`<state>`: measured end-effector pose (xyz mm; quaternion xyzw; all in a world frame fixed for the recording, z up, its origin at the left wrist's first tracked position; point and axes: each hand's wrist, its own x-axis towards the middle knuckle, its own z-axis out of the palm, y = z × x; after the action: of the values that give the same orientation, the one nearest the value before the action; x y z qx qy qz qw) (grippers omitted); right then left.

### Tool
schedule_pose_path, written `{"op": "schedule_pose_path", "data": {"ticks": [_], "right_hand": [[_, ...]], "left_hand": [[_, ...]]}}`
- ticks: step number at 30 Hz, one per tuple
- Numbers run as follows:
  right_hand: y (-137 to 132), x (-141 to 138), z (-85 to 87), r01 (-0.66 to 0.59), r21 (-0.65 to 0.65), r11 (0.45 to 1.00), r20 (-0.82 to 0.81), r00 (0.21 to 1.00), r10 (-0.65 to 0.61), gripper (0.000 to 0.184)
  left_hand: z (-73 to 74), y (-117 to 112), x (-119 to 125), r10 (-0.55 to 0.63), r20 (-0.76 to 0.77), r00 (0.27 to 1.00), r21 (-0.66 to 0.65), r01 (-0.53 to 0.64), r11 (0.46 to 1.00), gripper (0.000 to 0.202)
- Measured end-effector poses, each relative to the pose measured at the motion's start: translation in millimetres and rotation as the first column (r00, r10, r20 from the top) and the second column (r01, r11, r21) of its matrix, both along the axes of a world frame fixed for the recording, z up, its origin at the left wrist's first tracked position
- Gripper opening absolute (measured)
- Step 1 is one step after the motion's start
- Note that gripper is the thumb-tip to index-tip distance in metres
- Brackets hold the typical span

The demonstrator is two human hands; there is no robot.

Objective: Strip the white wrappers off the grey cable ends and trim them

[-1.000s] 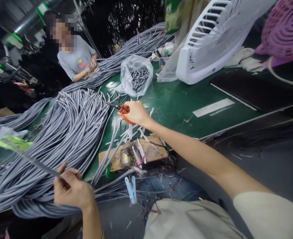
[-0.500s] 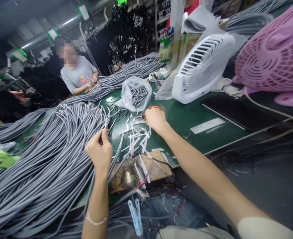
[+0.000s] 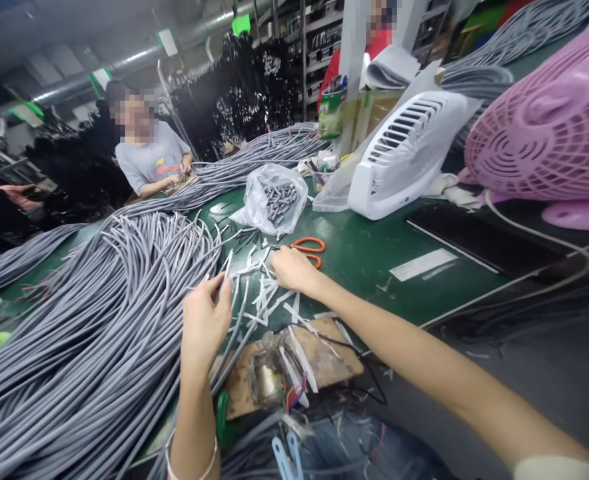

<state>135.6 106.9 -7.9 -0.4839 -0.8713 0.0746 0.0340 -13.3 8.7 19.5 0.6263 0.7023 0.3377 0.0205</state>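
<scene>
My left hand (image 3: pixel 207 317) pinches the end of a grey cable (image 3: pixel 229 264), its pale tip pointing up between thumb and fingers. The large bundle of grey cables (image 3: pixel 109 320) spreads beside it on the left. My right hand (image 3: pixel 294 269) is low over white strips (image 3: pixel 267 297) on the green table, fingers drawn together; what they hold, if anything, is hidden. Just behind that hand lie orange-handled scissors (image 3: pixel 310 243), their handles free of my fingers and their blades partly hidden. A clear plastic bag (image 3: pixel 269 200) of short grey pieces stands beyond.
A wooden board (image 3: pixel 334 347) with a metal part and wires sits at the table's near edge, by a blue clothes peg (image 3: pixel 287 457). On the right are a white fan (image 3: pixel 399 157), a pink fan (image 3: pixel 539 133) and a black flat panel (image 3: pixel 474 237). A person (image 3: pixel 149 157) works across the table.
My right hand has come off the scissors' handles and moved left and nearer, over the white strips. My left hand, with the cable end, has shifted slightly right. The view has tilted a little.
</scene>
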Motion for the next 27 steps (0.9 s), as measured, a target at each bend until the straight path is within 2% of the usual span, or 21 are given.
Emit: {"op": "schedule_pose_path", "data": {"ticks": [2,4,9,12,14,16,20,22,24,27], "right_hand": [[-1,-1,0.1,-0.036,0.012,0.999,0.007,0.999,0.036,0.022],[-1,0,2.3,-0.058,0.001,0.998,0.016,0.998,0.058,0.020],[0,3,3.3,-0.046,-0.032,0.998,0.043,0.998,0.047,0.019],[-1,3,0.4,-0.027,-0.026,0.999,0.039,0.999,0.028,0.022],[-2,4,-0.6,-0.012,0.001,1.000,0.023,1.000,0.012,0.022],[-3,4,-0.3,0.023,0.053,0.998,-0.016,1.000,-0.022,0.023],[-4,3,0.9,0.088,0.136,0.987,-0.126,0.989,-0.071,0.025],[-5,1,0.7,0.093,0.145,0.985,-0.190,0.980,-0.064,0.026],[-5,-2,0.4,0.112,0.144,0.983,-0.314,0.947,-0.062,0.025],[-4,-2,0.7,0.136,0.120,0.983,-0.559,0.828,-0.047,0.018]], "left_hand": [[-2.2,-5,-3,-0.055,-0.044,0.998,-0.013,0.054,0.998,0.031],[-1.8,-7,-6,-0.060,-0.087,0.994,-0.029,0.058,0.998,0.034],[-4.2,-11,-6,0.011,-0.062,0.998,-0.098,-0.017,0.995,0.028],[-11.1,-15,-2,0.049,-0.113,0.992,-0.099,-0.061,0.993,0.023],[-14.3,-16,-1,0.068,-0.183,0.981,-0.032,-0.075,0.997,0.023],[-13.1,-12,-3,0.122,-0.255,0.959,0.100,-0.099,0.990,0.023],[1.2,8,-17,0.295,-0.325,0.899,0.372,-0.165,0.914,0.026],[6.6,18,-24,0.357,-0.296,0.886,0.444,-0.204,0.873,0.027],[5.9,24,-26,0.328,-0.248,0.912,0.436,-0.197,0.878,0.027],[-4.6,21,-19,0.147,-0.119,0.982,0.285,-0.108,0.952,0.025]]}}
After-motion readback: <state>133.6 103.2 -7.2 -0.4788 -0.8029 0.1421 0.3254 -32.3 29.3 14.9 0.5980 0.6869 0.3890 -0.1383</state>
